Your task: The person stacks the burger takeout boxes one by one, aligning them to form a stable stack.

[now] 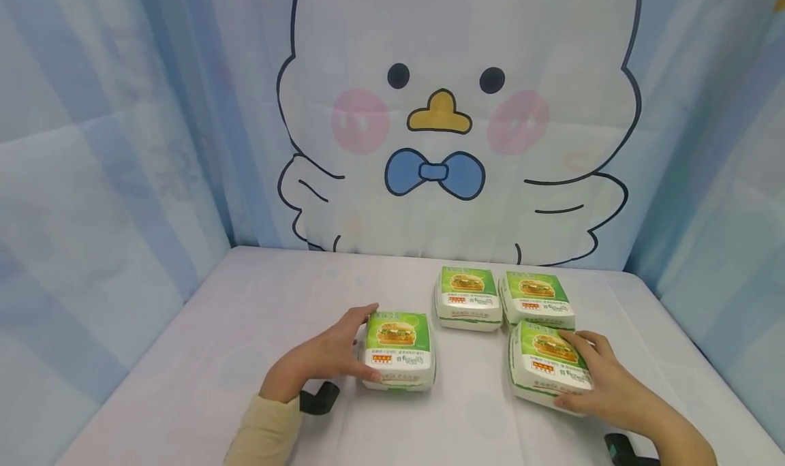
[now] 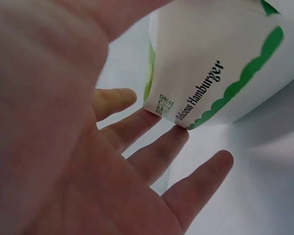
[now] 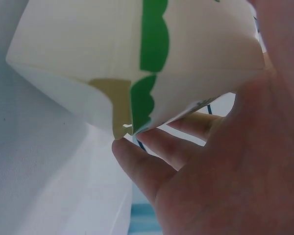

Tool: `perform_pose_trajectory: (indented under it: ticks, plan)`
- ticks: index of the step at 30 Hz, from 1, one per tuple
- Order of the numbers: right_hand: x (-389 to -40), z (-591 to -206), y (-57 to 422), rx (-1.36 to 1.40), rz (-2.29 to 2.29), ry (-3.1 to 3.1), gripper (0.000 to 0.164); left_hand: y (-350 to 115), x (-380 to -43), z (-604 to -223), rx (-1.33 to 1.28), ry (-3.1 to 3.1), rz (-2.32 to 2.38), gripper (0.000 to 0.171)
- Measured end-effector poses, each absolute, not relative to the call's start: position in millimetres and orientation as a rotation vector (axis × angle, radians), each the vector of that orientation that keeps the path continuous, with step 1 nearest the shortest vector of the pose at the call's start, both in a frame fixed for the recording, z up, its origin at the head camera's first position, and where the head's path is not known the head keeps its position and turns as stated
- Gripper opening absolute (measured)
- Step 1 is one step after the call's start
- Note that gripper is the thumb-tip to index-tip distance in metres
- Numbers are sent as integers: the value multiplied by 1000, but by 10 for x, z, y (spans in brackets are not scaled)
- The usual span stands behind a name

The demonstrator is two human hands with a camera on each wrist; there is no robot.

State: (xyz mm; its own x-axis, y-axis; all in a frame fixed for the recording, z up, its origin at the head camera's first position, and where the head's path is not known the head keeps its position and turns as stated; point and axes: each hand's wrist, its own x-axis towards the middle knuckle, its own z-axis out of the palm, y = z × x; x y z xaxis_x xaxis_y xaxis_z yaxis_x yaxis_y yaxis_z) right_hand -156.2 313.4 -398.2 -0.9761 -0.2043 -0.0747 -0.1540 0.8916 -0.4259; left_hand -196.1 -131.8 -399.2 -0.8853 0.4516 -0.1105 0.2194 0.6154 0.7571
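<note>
In the head view, a green-and-white hamburger box (image 1: 400,357) sits left of the table's middle. My left hand (image 1: 325,352) holds it from its left side, thumb at the front and fingers toward the back. The left wrist view shows fingertips touching the edge of this box (image 2: 201,58), near printed "Delicious Hamburger". Farther right, my right hand (image 1: 616,384) grips a second hamburger box (image 1: 542,364), which is tilted and turned a little. In the right wrist view, fingers (image 3: 142,164) meet the lower corner of that box (image 3: 88,44).
Two more hamburger boxes stand side by side behind, one nearer the middle (image 1: 468,299) and one to its right (image 1: 536,301), close behind the right-hand box. A white cloth covers the table (image 1: 245,330). Curtains and a cartoon-printed backdrop (image 1: 441,227) enclose it.
</note>
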Motion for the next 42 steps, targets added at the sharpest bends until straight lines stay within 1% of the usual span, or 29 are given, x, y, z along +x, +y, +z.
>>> perform_pose_trajectory:
  ticks: [10,18,23,32,42]
  plan:
    - [-1536,-3929,3101,-291,-625,2975,107,-1320,-1963,-3998,590,2592,1102,122]
    - [-1475,-3815,3051,-393,-663,3038,105,-1309,-1987,-3993,608,2593,1103,113]
    - [-1476,-3744,2990,-424,-693,3055,106,-1302,-1986,-3999,601,2584,1109,111]
    - [-1519,-3585,2732,-463,-744,3045,106,-1301,-1975,-3993,583,2579,1104,112]
    - [-1587,-3509,2389,-551,-809,3030,104,-1298,-1966,-3986,570,2567,1084,113]
